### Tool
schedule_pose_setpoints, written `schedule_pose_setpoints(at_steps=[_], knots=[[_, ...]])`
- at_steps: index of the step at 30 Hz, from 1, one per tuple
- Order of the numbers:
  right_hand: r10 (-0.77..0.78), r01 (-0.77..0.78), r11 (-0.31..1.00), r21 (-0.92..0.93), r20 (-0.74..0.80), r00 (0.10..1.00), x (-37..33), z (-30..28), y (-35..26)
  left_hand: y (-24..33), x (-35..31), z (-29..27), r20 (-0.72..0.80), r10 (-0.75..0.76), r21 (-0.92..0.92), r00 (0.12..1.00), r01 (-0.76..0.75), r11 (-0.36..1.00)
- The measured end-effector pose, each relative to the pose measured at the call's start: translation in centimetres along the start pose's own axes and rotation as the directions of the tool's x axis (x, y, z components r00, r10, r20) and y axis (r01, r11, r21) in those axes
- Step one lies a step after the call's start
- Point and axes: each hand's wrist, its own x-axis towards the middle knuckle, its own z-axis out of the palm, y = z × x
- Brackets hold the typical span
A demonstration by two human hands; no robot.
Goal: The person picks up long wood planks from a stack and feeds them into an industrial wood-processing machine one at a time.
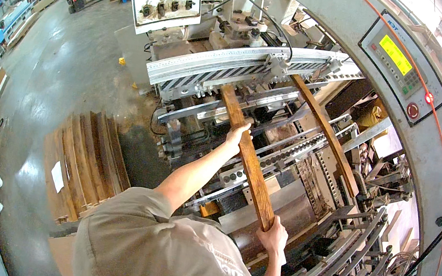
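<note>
A long brown wooden board point(253, 168) lies across the rails of a large machine, its far end at the striped metal beam point(213, 74). My left hand point(237, 136) is closed round the board near its middle, with the thumb over the top. At the near end, my right hand point(274, 236) grips the board, its fingers partly hidden. To the right, a second wooden board point(327, 132) rests on the machine, roughly alongside the first, and neither hand touches it.
A grey machine frame point(433, 135) with a control panel point(403, 65), lit yellow screen and red button arches on the right. Stacked brown boards point(83, 160) lie at left. A white switch box point(166, 7) stands behind the beam. Metal rails point(340, 258) and cables fill the lower right.
</note>
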Motion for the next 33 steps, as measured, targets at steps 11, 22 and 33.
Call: schedule_pose_setpoints(at_steps=[11, 22, 33], knots=[[-0.012, 0.05, 0.992, 0.117, -0.304, 0.953, 5.6, -1.7, 7.4, -1.0, 12.5, 2.4, -0.3, 0.235, -0.088, 0.924, -0.272, 0.958], [0.63, -0.577, 0.775, 0.257, -0.382, 0.676, 2.2, 0.1, 15.7, -1.6, 13.5, 3.7, -0.23, 0.231, -0.087, 0.945, -0.257, 0.962], [0.698, -0.61, 0.714, 0.343, -0.28, 0.659, 2.2, -0.8, 15.4, -0.5, 5.7, 8.0, -0.422, 0.138, -0.022, 0.896, -0.162, 0.987]])
